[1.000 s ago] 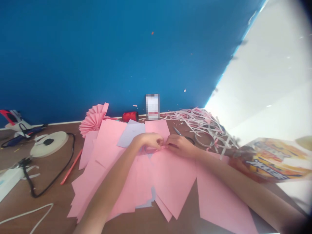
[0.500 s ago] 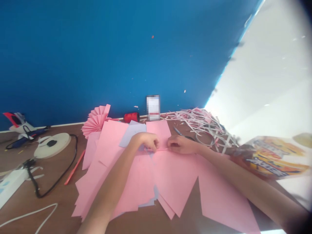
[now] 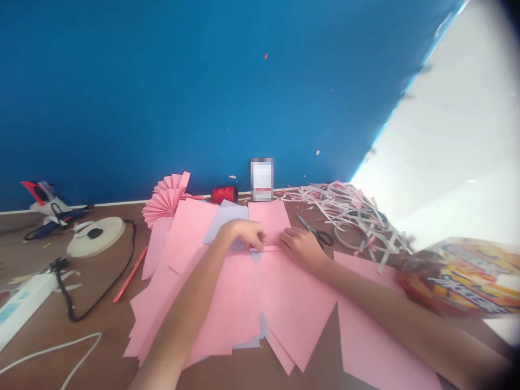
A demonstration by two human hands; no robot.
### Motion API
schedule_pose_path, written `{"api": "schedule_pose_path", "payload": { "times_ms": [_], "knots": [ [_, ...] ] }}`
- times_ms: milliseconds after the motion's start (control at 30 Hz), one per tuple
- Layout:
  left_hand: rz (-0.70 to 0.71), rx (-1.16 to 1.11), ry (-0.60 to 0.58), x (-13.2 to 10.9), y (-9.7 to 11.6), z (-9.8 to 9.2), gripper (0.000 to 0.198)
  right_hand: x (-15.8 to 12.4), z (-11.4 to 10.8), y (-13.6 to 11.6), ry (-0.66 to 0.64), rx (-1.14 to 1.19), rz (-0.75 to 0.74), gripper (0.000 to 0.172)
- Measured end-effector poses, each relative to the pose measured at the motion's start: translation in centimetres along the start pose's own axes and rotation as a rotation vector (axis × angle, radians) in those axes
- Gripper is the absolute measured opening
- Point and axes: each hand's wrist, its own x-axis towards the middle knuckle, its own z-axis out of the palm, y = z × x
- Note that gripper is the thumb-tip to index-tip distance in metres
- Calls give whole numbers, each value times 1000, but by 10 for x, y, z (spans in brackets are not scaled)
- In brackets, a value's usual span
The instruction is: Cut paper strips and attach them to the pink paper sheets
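A pink sheet of paper point(image 3: 268, 216) with a narrow folded strip along its near edge lies between my hands. My left hand point(image 3: 249, 234) is closed at the left end of the strip, its fingers curled and pinching the paper. Flatter than the left, my right hand point(image 3: 304, 248) rests on the right end of the fold, fingers stretched out over the paper. More pink sheets point(image 3: 300, 303) are spread beneath both hands, with a lavender sheet point(image 3: 219, 223) among them. Scissors point(image 3: 314, 230) lie just beyond my right hand.
At the back left stands a pleated pink paper fan point(image 3: 166, 197), near a red thread spool point(image 3: 225, 195) and an upright phone point(image 3: 262, 180). Shredded paper strips point(image 3: 341, 203) heap at the back right, by a plastic packet point(image 3: 463, 279). A ribbon roll point(image 3: 96, 236) and power strip point(image 3: 26, 309) lie left.
My right hand has gone from pinching the fold to lying flatter on it. My left hand keeps its place on the paper. The view has shifted slightly left.
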Motion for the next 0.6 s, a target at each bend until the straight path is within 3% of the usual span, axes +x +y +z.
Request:
{"api": "schedule_pose_path", "payload": {
  "times_ms": [267, 600],
  "knots": [
    [17, -13, 23, -4, -10, -5, 17, 2, -7, 1, -144, 90, 161, 35],
    [-51, -56, 3, -7, -20, -8, 20, 0, -3, 2, -141, 49, 230, 39]
  ]
}}
